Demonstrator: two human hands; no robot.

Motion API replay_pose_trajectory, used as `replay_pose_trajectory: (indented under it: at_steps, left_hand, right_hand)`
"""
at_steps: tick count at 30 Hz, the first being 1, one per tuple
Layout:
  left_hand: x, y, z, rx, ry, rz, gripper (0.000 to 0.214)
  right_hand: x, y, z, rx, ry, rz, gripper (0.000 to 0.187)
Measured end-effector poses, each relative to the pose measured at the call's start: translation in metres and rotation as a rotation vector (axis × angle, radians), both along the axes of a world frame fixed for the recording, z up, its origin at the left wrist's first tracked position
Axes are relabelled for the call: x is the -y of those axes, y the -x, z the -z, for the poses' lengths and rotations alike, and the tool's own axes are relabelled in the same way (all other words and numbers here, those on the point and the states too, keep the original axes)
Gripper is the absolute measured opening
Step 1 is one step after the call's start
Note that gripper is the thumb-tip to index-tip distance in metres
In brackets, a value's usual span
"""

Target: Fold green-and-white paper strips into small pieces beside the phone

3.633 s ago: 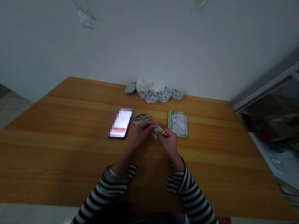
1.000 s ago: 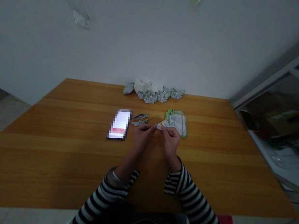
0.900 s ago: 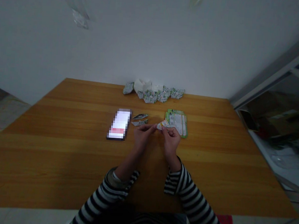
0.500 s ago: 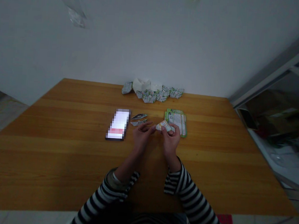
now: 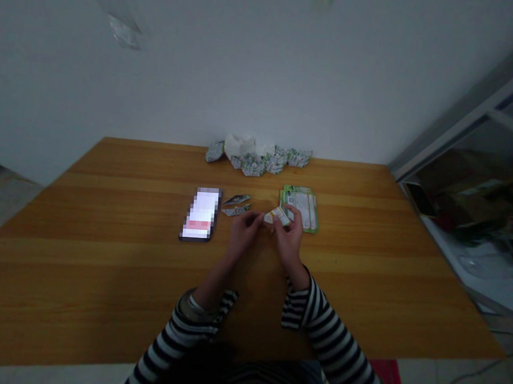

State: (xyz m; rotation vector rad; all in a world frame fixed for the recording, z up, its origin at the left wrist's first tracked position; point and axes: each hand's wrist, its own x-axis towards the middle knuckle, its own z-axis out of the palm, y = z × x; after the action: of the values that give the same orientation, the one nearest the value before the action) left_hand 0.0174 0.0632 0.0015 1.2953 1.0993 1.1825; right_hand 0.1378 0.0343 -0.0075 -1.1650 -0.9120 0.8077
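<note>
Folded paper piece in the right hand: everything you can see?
The small folded white paper piece is flat and angular, with yellow and orange print near its left end; any finer print is too small to read. Its creases look crisp. The fingers of the right hand pinch it, apparently above the table, in front of the green-bordered printed sheets. The left hand's fingertips reach its left end, but contact is unclear.

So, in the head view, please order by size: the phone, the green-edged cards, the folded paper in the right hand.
1. The phone and the green-edged cards: too alike to rank.
2. The folded paper: smallest.
</note>
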Motion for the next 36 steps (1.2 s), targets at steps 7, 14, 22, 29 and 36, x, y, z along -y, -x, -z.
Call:
replay_pose_trajectory:
  at_steps: [7, 14, 22, 29, 36]
  left_hand:
    - [-0.003, -0.001, -0.001, 0.119, -0.007, -0.119, 0.027]
    - [-0.007, 0.012, -0.004, 0.055, 0.186, 0.239, 0.041]
    - [-0.006, 0.014, -0.013, -0.05, 0.096, 0.226, 0.034]
    - [-0.007, 0.018, -0.014, -0.04, 0.062, 0.214, 0.028]
    - [-0.005, 0.024, -0.018, 0.059, 0.173, 0.34, 0.029]
  right_hand:
    - [-0.004, -0.002, 0.0, -0.176, 0.055, -0.235, 0.048]
    - [-0.01, -0.015, 0.007, -0.208, 0.098, -0.201, 0.029]
    - [-0.01, -0.032, -0.003, -0.004, 0.08, -0.376, 0.034]
    - [-0.009, -0.039, -0.004, -0.064, 0.187, -0.466, 0.033]
    - [-0.007, -0.044, -0.002, -0.087, 0.157, -0.567, 0.027]
